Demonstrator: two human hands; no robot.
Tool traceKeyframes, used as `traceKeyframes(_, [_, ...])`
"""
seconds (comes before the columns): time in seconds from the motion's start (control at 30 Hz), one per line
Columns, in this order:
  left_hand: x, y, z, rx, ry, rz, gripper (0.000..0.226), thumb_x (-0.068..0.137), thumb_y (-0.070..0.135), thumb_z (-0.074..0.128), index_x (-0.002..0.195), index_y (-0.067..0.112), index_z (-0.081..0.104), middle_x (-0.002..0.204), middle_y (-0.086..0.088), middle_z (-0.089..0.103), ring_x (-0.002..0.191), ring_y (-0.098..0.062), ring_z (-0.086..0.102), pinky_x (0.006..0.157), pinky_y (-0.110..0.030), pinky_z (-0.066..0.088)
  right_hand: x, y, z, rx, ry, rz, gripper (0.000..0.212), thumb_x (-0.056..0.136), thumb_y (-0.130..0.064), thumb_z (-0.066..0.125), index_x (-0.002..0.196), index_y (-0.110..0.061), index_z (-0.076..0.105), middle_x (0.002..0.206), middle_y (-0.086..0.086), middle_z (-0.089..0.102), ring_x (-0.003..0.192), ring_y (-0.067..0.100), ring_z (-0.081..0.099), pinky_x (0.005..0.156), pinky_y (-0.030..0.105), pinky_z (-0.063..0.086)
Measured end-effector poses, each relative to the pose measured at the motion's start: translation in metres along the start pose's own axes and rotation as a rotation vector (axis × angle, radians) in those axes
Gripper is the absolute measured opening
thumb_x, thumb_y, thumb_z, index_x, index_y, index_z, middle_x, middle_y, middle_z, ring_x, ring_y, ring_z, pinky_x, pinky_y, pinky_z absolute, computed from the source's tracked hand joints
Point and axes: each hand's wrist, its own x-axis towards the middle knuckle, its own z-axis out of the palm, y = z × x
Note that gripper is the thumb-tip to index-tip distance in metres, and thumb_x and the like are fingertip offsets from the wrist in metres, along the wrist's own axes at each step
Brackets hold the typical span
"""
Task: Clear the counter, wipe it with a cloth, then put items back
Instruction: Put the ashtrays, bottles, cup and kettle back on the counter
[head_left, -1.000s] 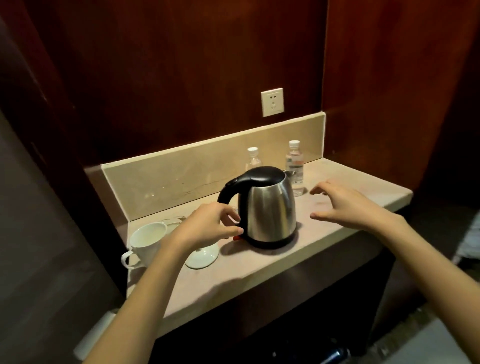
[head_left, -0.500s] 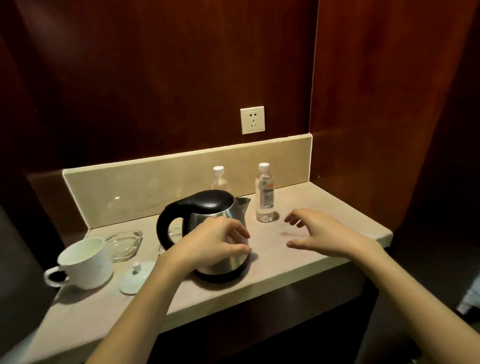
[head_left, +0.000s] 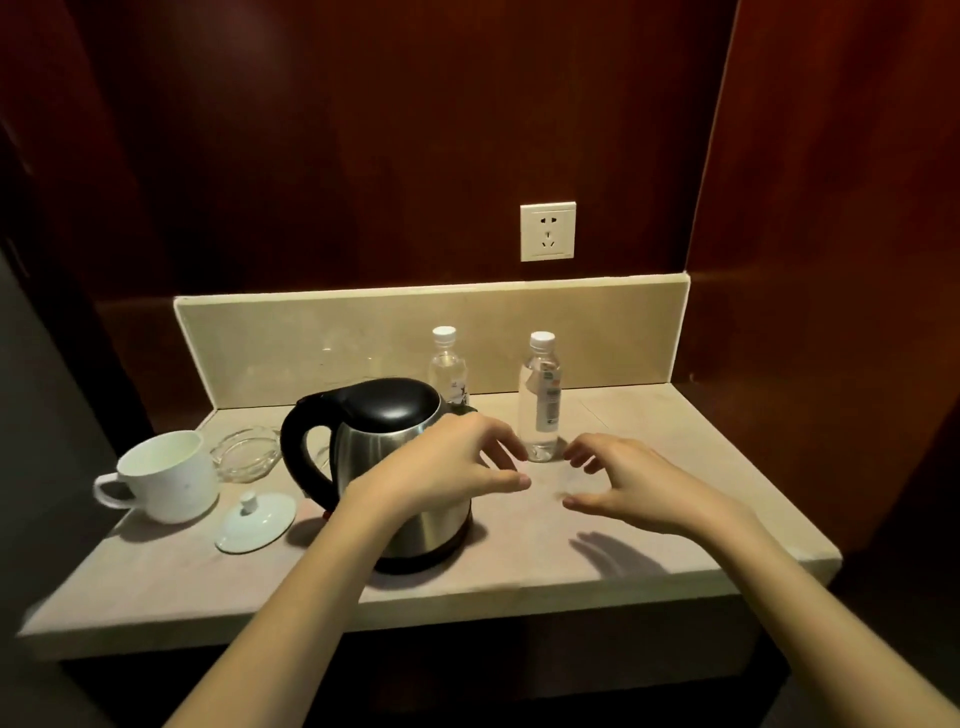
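At frame centre I see my left hand (head_left: 447, 467) and right hand (head_left: 631, 483) hovering loosely spread, holding nothing, before the steel kettle (head_left: 395, 467) and nearer water bottle (head_left: 542, 397).

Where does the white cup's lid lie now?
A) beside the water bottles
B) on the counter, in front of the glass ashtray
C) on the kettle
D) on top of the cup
B: the lid lies knob-up on the counter, in front of the glass ashtray, beside the uncovered cup.

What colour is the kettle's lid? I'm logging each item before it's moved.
Black, glossy, matching the handle, above a steel body: kettle lid, clearest in the head view.
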Motion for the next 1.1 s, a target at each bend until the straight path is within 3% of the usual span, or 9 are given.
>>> traceKeyframes(0.37, [0.082, 0.018, -0.036, 0.110, 0.054, 0.098, 0.028, 0.083, 0.032, 0.072, 0.108, 0.021, 0.067, 0.098, 0.007, 0.071, 0.087, -0.002, 0.066, 0.084, -0.028, 0.056, 0.055, 0.033, -0.035, -0.018, 0.043, -0.001, 0.051, 0.082, -0.041, 0.071, 0.124, -0.019, 0.052, 0.121, -0.001, 0.059, 0.107, 0.013, 0.056, 0.092, 0.032, 0.047])
traceKeyframes(0.53, [0.108, 0.015, -0.070, 0.232, 0.068, 0.055, 0.030, 0.083, 0.033, 0.071, 0.109, 0.018, 0.067, 0.096, 0.008, 0.069, 0.088, -0.003, 0.065, 0.082, -0.026, 0.055, 0.084, 0.044, -0.040, -0.008, 0.082, 0.006, 0.051, 0.081, -0.042, 0.071, 0.123, -0.020, 0.053, 0.120, -0.002, 0.060, 0.103, 0.014, 0.058, 0.090, 0.034, 0.048])
traceKeyframes(0.7, [0.139, 0.000, -0.095, 0.451, 0.085, -0.105, 0.038, 0.084, 0.026, 0.071, 0.120, 0.016, 0.061, 0.112, 0.000, 0.065, 0.096, -0.016, 0.062, 0.084, -0.030, 0.052, 0.118, 0.044, -0.057, 0.004, 0.103, -0.026, 0.047, 0.083, -0.043, 0.068, 0.121, -0.018, 0.054, 0.119, 0.000, 0.060, 0.098, 0.014, 0.058, 0.088, 0.031, 0.049])
traceKeyframes(0.83, [0.174, -0.018, -0.098, 0.735, 0.017, -0.364, 0.055, 0.085, 0.027, 0.069, 0.135, 0.011, 0.050, 0.129, -0.009, 0.057, 0.110, -0.027, 0.058, 0.088, -0.034, 0.049, 0.152, 0.037, -0.071, -0.051, 0.128, -0.069, 0.052, 0.085, -0.045, 0.065, 0.126, -0.017, 0.051, 0.124, 0.001, 0.059, 0.103, 0.017, 0.058, 0.091, 0.034, 0.047])
traceKeyframes(1.0, [0.205, -0.043, -0.093, 0.637, -0.124, -0.583, 0.046, 0.086, 0.023, 0.069, 0.127, 0.004, 0.056, 0.114, -0.011, 0.065, 0.088, -0.024, 0.067, 0.076, -0.031, 0.058, 0.184, 0.032, -0.071, -0.116, 0.045, -0.161, 0.045, 0.082, -0.040, 0.070, 0.120, -0.019, 0.057, 0.116, 0.002, 0.062, 0.107, 0.021, 0.057, 0.086, 0.031, 0.043])
traceKeyframes(1.1, [0.214, -0.052, -0.097, 0.559, -0.160, -0.610, 0.035, 0.084, 0.019, 0.072, 0.114, 0.001, 0.066, 0.104, -0.014, 0.069, 0.081, -0.023, 0.070, 0.074, -0.033, 0.060, 0.193, 0.032, -0.069, -0.132, 0.002, -0.196, 0.038, 0.080, -0.038, 0.072, 0.110, -0.015, 0.066, 0.105, 0.003, 0.065, 0.095, 0.021, 0.058, 0.076, 0.029, 0.044])
